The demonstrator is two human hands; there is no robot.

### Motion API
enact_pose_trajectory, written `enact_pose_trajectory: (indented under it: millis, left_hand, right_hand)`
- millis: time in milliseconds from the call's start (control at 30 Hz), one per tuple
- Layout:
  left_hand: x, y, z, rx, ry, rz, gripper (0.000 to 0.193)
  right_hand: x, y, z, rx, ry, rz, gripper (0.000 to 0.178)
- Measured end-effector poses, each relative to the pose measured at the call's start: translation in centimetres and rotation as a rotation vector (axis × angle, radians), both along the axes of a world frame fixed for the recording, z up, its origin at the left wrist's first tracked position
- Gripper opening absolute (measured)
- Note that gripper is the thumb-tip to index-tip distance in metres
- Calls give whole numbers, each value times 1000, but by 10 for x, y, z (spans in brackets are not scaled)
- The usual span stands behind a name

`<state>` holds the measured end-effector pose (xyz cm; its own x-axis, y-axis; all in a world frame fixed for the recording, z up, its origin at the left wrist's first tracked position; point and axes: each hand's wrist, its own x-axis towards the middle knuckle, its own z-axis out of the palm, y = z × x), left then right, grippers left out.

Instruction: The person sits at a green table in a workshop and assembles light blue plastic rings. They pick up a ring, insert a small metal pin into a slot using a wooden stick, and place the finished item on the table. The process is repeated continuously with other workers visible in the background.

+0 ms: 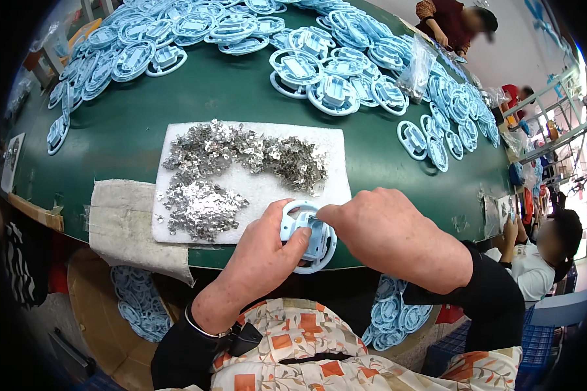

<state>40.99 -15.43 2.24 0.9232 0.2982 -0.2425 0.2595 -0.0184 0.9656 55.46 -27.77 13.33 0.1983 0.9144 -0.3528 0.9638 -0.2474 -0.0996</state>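
Note:
A light blue plastic wheel-shaped part (318,246), an oval ring with a raised middle, is gripped in my left hand (259,253) just above the table's near edge. My left thumb lies across its middle. My right hand (388,231) is closed, its fingertips pressed against the upper middle of the part. What those fingers pinch, if anything, is hidden. Beyond my hands a white foam sheet (334,171) lies on the green table (235,98). Heaps of small shiny metal clips (205,207) are spread over the sheet's left and far side.
Large piles of similar blue parts (333,92) cover the table's far side and right. A grey cloth (119,215) hangs over the near edge. Below stand a carton (92,313) and, at right, more blue parts (398,313). One co-worker (535,270) sits at right; another (447,26) works beyond.

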Motion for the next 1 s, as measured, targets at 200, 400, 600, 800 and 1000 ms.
enact_pose_trajectory:
  millis: [200,400,600,800,1000]
  left_hand:
    - [0,0,0,-114,-3,31,41]
    - [0,8,-3,-389,-95,16,48]
    - [-9,-1,18,-696,-95,-73,49]
    - [-10,-16,16,-81,-243,-77,59]
    - [-3,-18,3,376,-373,-133,46]
  right_hand:
    - [-9,13,13,-95,-60,77,15]
    - [-2,-31,-14,299,79,-229,17]
    - [-15,-65,-73,733,1235,-752,27]
    - [-17,-77,-68,650,1445,-816,26]
    - [-26,-72,-57,691,1414,-785,25]
